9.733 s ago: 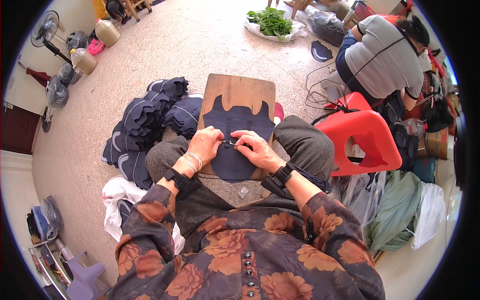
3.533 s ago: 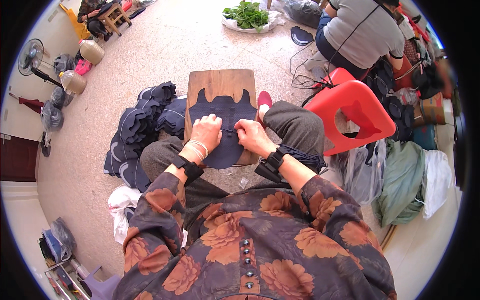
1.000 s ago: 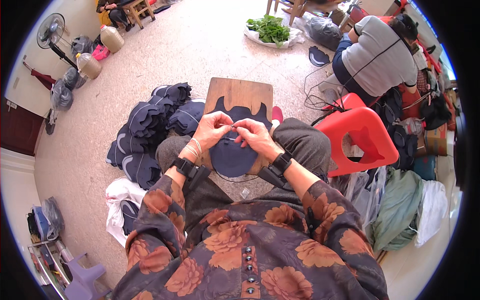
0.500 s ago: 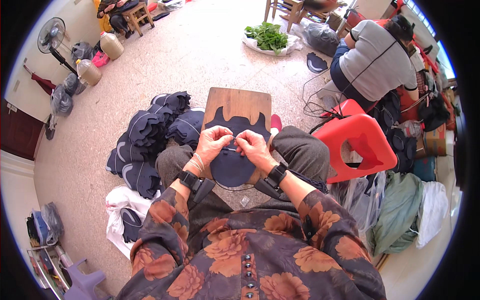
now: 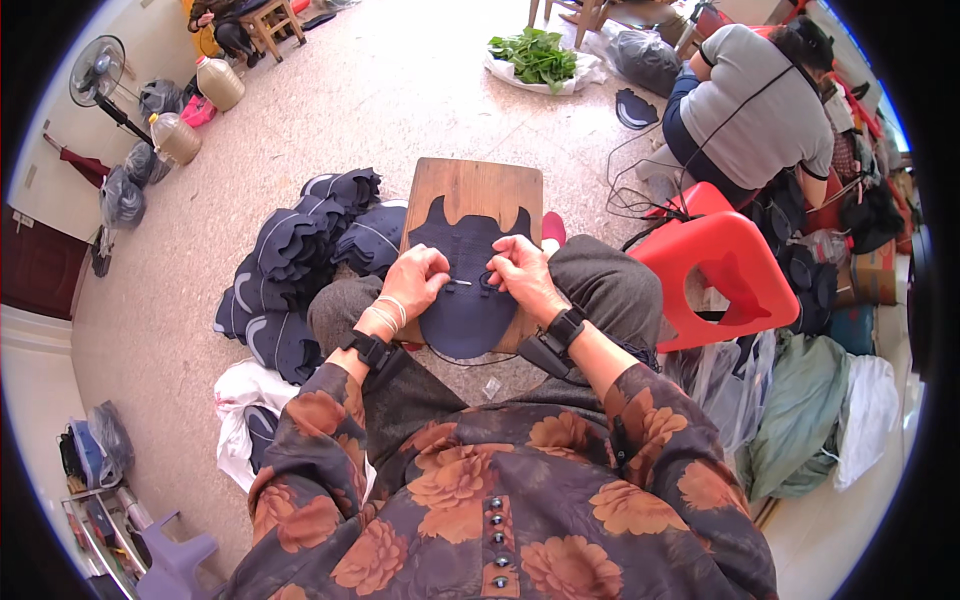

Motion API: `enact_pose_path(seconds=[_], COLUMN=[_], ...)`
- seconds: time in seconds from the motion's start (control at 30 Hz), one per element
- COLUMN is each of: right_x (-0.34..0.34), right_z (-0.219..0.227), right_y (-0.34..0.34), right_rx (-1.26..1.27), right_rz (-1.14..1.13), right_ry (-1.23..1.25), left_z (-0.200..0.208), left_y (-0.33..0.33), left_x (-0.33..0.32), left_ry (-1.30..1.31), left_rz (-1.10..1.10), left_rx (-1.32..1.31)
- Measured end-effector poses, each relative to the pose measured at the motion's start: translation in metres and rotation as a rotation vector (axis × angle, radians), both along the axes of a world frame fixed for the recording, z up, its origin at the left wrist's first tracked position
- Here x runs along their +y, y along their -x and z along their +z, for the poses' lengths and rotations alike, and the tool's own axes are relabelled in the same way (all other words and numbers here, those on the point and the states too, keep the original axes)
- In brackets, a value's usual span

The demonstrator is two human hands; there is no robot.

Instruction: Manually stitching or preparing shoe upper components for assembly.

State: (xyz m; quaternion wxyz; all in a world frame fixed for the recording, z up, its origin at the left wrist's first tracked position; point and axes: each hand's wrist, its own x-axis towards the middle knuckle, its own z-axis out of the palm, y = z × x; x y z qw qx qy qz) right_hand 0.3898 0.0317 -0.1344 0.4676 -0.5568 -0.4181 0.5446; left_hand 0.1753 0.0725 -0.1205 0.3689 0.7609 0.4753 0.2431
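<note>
A flat navy fabric piece, like a shoe upper with two pointed horns at its far end, lies on a small wooden stool between my knees. A short white strip shows across its middle. My left hand is over the piece's left edge, thumb and fingers pressed together; what they pinch is hidden. On the other side, my right hand pinches a thin dark cord, which curves in a small loop above the fabric.
Stacks of similar navy pieces lie left of the stool, near a white bag. A red plastic stool stands at my right, beside clear and green bags. Beyond it a person bends over. Leafy greens lie ahead.
My hands, earlier together over the middle of the piece, have moved apart. The white strip and the dark cord loop now show between them.
</note>
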Motion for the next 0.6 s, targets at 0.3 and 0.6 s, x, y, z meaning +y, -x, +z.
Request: enact_pose_path(seconds=[0.3, 0.6], right_x=[-0.024, -0.024], right_z=[0.003, -0.002], right_y=[-0.001, 0.027], right_rx=[-0.391, -0.801], right_rz=[0.006, 0.192], right_ry=[-0.145, -0.324], left_z=[-0.018, -0.018], left_y=[0.008, -0.004], left_x=[-0.007, -0.01], left_ry=[-0.233, -0.228], left_rz=[-0.048, -0.05], left_rx=[0.263, 0.344])
